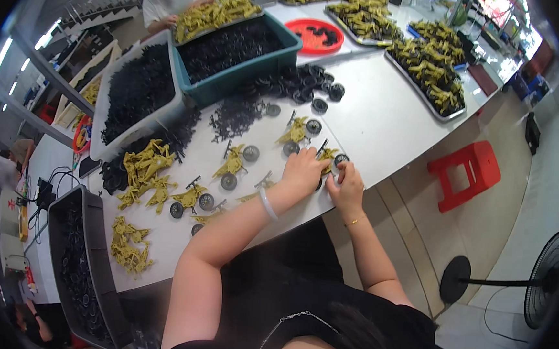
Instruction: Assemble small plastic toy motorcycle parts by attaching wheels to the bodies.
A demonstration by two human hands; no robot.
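At the table's near right edge, my left hand (303,171) is closed on a yellow toy motorcycle body (327,154), mostly hidden under the fingers. My right hand (348,187) has bent fingertips at the edge of a black toy wheel (341,159) beside that body. Whether the wheel is fitted to the body, I cannot tell. Left of my hands, several more yellow bodies lie in a row, such as one motorcycle body (232,163), each with dark wheels and a thin black part next to it. A loose wheel (290,149) lies just beyond my left hand.
A teal bin (241,68) and a white bin (164,111) hold black parts; a grey bin (82,264) holds wheels. Loose yellow bodies (144,165) are heaped at left. Trays (427,97) of assembled toys stand far right. A red stool (471,172) and fan are on the right.
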